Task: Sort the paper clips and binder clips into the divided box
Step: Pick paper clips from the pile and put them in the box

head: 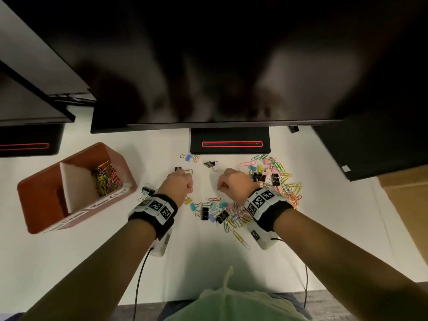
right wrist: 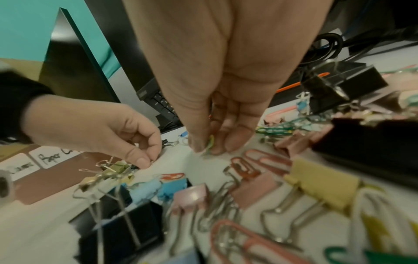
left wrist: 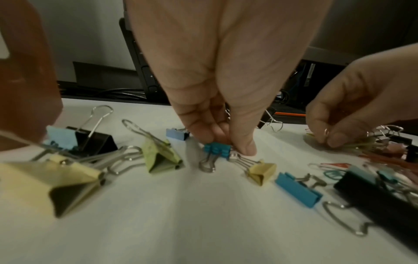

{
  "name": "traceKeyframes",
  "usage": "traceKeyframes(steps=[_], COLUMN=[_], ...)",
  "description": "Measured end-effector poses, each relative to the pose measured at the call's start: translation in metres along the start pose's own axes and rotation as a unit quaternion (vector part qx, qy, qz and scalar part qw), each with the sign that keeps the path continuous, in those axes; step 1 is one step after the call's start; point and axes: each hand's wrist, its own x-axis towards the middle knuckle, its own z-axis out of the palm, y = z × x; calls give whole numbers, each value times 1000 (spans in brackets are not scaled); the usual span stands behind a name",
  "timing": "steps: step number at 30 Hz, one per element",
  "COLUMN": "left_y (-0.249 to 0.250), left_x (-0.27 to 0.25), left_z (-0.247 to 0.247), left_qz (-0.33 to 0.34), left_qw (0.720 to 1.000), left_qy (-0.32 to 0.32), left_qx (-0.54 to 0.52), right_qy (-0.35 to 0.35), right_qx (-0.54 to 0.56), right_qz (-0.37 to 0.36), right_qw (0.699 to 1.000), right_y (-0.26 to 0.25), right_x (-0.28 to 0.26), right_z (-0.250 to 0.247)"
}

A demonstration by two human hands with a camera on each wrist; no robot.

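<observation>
White counter (head: 208, 262): carries a loose scatter of clips, a box at the left, and both forearms of the person.
Box (head: 41, 188): reddish-brown, divided by a pale inner wall; sits left of the left hand, well apart from the main scatter.
Box, far compartment: holds a heap of coloured paper clips (head: 107, 179).
Box, near compartment: contents cannot be told from the head view.
Box labels: white strips along its near side; one reads "Paper C…" in the right wrist view, the rest blurred.
Left hand (head: 176, 184): fingers curled downward, thumb and fingertips pinching a small blue binder clip (left wrist: 217, 149) that touches the counter.
Beside the left hand: a small yellow binder clip (left wrist: 262, 171) just right of the blue one; a green binder clip (left wrist: 161, 157) to its left; a large gold one (left wrist: 52, 180) nearest the wrist camera.
Right hand (head: 234, 183): fingers curled down to the counter, tips pinching a yellow-green paper clip (right wrist: 210, 142).
Main scatter (head: 275, 179): coloured paper clips and binder clips mixed, right of and below the right hand; pink, yellow, blue and black pieces among them.
Lower cluster (head: 217, 213): more binder clips and paper clips between the two wrists.
Wristbands (head: 154, 209): black, with square black-and-white markers, one on each wrist.
Monitor (head: 208, 66): dark, along the far edge, its stand base (head: 230, 141) showing a red-outlined slot.
</observation>
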Motion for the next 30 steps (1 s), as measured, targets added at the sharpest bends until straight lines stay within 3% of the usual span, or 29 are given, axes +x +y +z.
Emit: traceKeyframes(steps=[4, 10, 14, 22, 28, 30], left_y=[1, 1, 5, 27, 30, 29], left_x=[-6, -23, -29, -13, -11, -11], left_z=[1, 2, 7, 17, 20, 16], left_qz=[28, 45, 44, 92, 131, 129], left_qw=[999, 992, 991, 994, 983, 984], left_qy=[15, 73, 40, -50, -58, -70], left_qx=[-14, -92, -118, 17, 116, 100], right_qy=[-22, -27, -46, -2, 25, 46], right_qx=[12, -18, -17, -19, 18, 27], right_qz=[-68, -23, 10, -4, -42, -59], right_qw=[997, 999, 999, 1000, 999, 997], right_y=[-16, -21, -19, -2, 0, 3], right_x=[-2, 8, 11, -2, -18, -29], right_z=[11, 22, 14, 7, 0, -4])
